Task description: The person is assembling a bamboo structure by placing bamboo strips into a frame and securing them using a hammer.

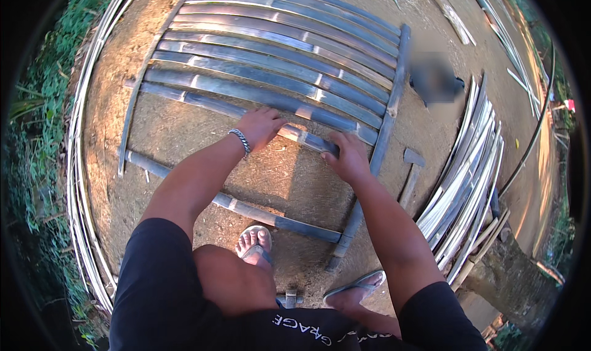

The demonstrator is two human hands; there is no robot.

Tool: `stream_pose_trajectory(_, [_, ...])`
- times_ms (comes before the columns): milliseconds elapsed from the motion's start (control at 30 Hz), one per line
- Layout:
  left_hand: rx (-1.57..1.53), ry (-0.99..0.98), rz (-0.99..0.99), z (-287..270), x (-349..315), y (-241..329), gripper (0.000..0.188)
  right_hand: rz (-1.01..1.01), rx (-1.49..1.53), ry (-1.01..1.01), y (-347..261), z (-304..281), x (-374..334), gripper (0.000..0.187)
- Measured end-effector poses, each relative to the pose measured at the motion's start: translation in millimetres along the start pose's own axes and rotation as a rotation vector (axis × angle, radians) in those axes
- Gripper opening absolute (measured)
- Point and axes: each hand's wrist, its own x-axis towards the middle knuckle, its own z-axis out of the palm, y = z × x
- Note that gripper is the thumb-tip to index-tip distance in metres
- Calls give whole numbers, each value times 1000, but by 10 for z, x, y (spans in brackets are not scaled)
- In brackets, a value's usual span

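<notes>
A bamboo strip (228,108) held beside the nearest slat (240,95) of a bamboo frame (388,114).
The left hand (261,128) curls over it, fingers together; the right hand (349,156) pinches its right end.

Wide gap between slat (300,137) and rail (247,209)

Hands: two, left hand (261,127) and right hand (349,158). Bracelet (241,140): one. Sandals (364,284): two. Side rails (394,99): two. Lower crossbar (258,213): one. Slat at the hands (309,141): one. Slats beyond (246,94): at least six, exact tally uncertain. Hatchet (414,158): one. Loose strips (462,179): many, overlapping.
</notes>
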Motion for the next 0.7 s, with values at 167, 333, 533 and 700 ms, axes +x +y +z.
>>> stream_pose_trajectory(167, [-75,81,17,50,104,-87,44,359,-1,412,449,106,-658,71])
stream_pose_trajectory(333, [-92,111,8,84,97,-101,48,682,164,198,417,191,-1370,81])
stream_pose_trajectory(533, [-99,133,10,87,114,-104,47,800,215,197,271,352,-1421,82])
stream_pose_trajectory(700, [-100,135,9,92,97,-113,46,795,270,219,350,381,-1372,82])
